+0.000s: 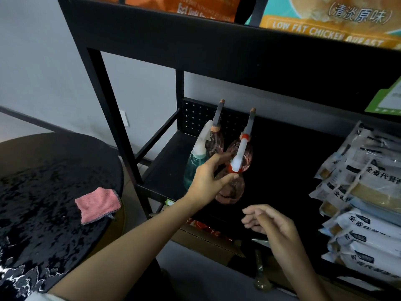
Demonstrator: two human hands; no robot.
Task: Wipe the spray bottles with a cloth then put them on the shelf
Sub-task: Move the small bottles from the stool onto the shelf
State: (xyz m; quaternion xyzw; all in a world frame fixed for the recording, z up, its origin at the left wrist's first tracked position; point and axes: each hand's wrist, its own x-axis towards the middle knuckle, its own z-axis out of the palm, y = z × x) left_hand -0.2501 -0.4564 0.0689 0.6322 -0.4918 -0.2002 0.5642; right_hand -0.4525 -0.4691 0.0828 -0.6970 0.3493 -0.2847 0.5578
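Setting: black metal shelf unit against a pale wall, seen from above by a person standing close before it.
Nearest, low and right of centre: the right hand hangs in the air in front of the shelves, its fingers loosely curled, holding nothing.
Left of frame: a round black counter; the pink cloth lies flat near its edge, with no hand on it.
Centre: the left hand reaches onto the middle shelf. Thumb and forefinger sit either side of the neck of the front pink spray bottle. Whether they pinch it or only bracket it cannot be told.
Front bottle: upright on the middle shelf, with a white and red trigger head.
Beside it: a teal spray bottle, just to its left in the frame.
Behind: two more pink bottles with long grey nozzles, close to a perforated back panel.
Right edge: stacked food packets.
Top of frame: printed food bags on the upper shelf.
Step in hand: judged to be the placing stage, since the cloth is laid aside and four bottles stand on the shelf.
Next move: the fingers should open and draw straight back, so the bottle is not tipped into its close neighbours. No other bottle shows on the counter.
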